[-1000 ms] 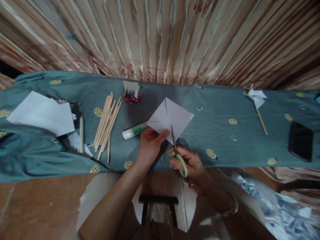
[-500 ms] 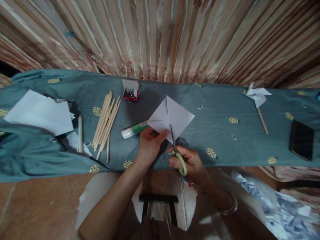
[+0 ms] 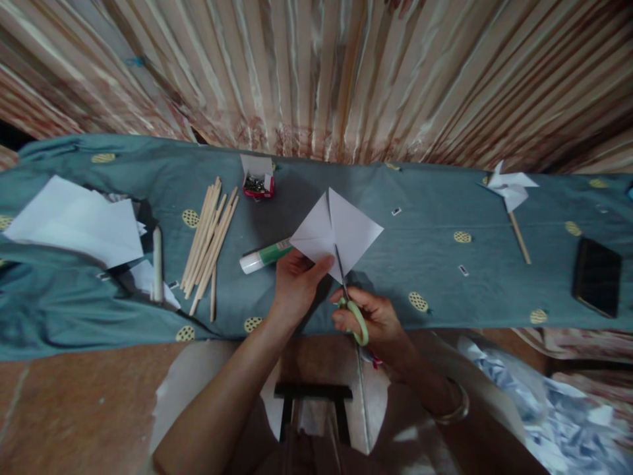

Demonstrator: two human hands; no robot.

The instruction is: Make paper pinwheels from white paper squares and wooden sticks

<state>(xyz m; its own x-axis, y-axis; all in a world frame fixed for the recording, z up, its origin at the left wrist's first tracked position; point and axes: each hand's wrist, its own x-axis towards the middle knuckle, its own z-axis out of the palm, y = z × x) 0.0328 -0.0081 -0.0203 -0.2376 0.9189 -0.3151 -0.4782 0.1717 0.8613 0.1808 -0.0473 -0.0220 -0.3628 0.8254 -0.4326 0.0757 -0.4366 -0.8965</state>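
Note:
A white paper square (image 3: 355,227), turned like a diamond, has slits running in from its top and left corners. My left hand (image 3: 297,280) pinches its lower left part, thumb on top and fingers beneath. In my right hand (image 3: 370,316) are scissors with light green handles (image 3: 360,324); their blades lie at the paper's bottom corner and point towards its middle. A glue stick (image 3: 267,256) with a green label and white cap lies just left of the paper, partly behind my left hand.
Wooden sticks (image 3: 210,244), an open red box of metal pins (image 3: 258,186) and stacked white paper (image 3: 79,221) lie to the left. To the right are a paper pinwheel (image 3: 512,189) on a stick and a black phone (image 3: 597,277).

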